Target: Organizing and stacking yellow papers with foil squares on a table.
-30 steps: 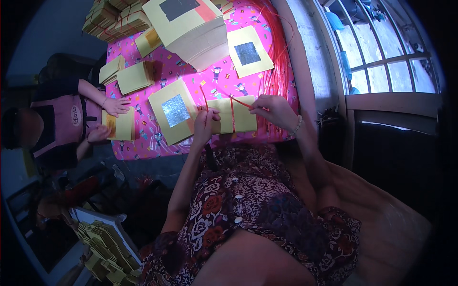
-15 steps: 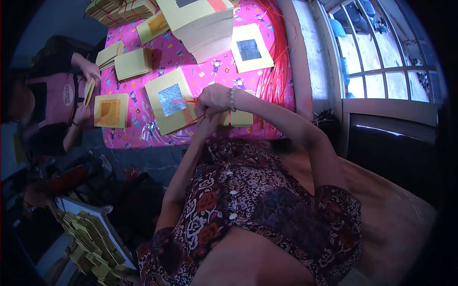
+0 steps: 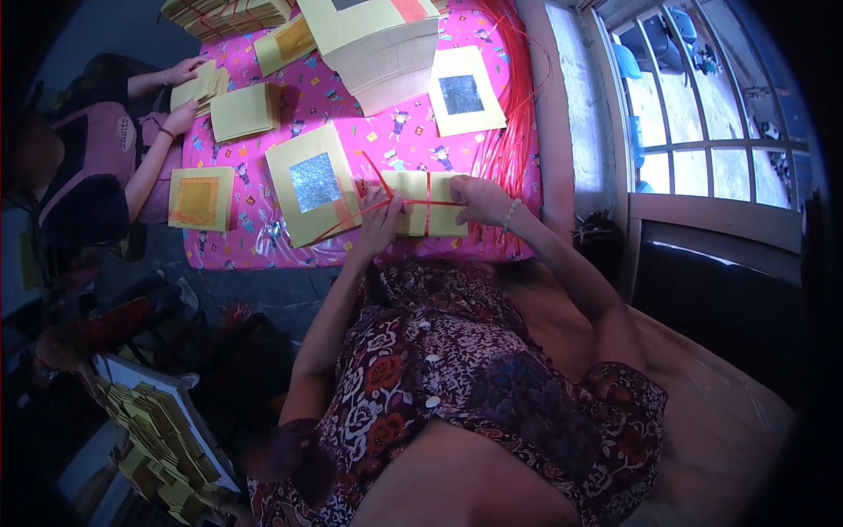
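Observation:
A bundle of yellow paper lies in front of me at the table's near edge, with red plastic string crossing it both ways. At its left end, my left hand is closed, pinching the string; a loose end sticks up above the fingers. My right hand grips the bundle's right end, fingers curled over the edge and the thumb side partly hidden. Just left of my left hand lies a yellow sheet stack with a silver square, and a string tail trails across it.
A tall paper stack stands ahead. Beside it lies a silver-squared sheet. Red string strands hang along the table's right side. At left, a co-worker's hands hold yellow paper near another stack and a gold-squared sheet.
My hands have moved apart: the right went right to the bundle's end, the left stayed by the string. The co-worker's hands moved away to the far left paper pile.

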Tool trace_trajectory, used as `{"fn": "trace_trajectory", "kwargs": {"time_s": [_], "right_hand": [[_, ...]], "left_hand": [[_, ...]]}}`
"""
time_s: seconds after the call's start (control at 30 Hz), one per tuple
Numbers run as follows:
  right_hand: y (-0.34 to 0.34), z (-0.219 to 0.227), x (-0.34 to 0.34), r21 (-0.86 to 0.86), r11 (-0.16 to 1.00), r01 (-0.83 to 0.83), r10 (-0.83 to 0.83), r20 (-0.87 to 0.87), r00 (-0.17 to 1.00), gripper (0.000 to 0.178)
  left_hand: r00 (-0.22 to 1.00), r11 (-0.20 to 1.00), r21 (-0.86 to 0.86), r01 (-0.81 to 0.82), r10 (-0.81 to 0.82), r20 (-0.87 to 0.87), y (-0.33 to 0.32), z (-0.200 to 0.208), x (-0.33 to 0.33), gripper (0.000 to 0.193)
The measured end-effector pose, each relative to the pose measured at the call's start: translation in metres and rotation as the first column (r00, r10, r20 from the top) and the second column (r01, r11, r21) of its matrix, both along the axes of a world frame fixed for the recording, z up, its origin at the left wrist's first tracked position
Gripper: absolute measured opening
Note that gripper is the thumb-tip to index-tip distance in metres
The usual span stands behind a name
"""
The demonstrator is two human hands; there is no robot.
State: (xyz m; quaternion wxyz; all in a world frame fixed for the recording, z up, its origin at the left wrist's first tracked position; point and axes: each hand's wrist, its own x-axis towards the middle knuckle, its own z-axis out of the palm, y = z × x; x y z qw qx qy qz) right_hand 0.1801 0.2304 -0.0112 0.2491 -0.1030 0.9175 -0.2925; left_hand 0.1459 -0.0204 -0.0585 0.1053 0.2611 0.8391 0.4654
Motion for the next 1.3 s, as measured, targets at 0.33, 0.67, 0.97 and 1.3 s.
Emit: {"fn": "trace_trajectory", "kwargs": {"time_s": [0.33, 0.67, 0.97, 1.3], "right_hand": [[-0.033, 0.027, -0.041, -0.119, 0.985, 0.128, -0.134, -0.041, 0.99, 0.048], [-0.063, -0.003, -0.036, -0.67, 0.661, 0.336, -0.369, 0.099, 0.924, 0.013], [-0.058, -0.002, 0.006, -0.402, 0.915, -0.045, -0.201, -0.548, 0.812, 0.01], [-0.055, 0.008, -0.005, -0.448, 0.888, 0.1, -0.29, -0.378, 0.879, 0.01]], "left_hand": [[0.99, 0.995, 0.059, 0.082, -0.088, 0.112, -0.007, 0.014, -0.016, 0.038], [0.931, 0.947, 0.163, 0.278, -0.308, 0.199, -0.011, 0.028, -0.035, 0.033], [0.732, 0.904, 0.268, 0.332, -0.426, 0.531, -0.022, 0.029, -0.051, 0.031], [0.979, 0.994, 0.095, 0.05, -0.03, -0.202, -0.008, 0.015, -0.015, 0.013]]}}
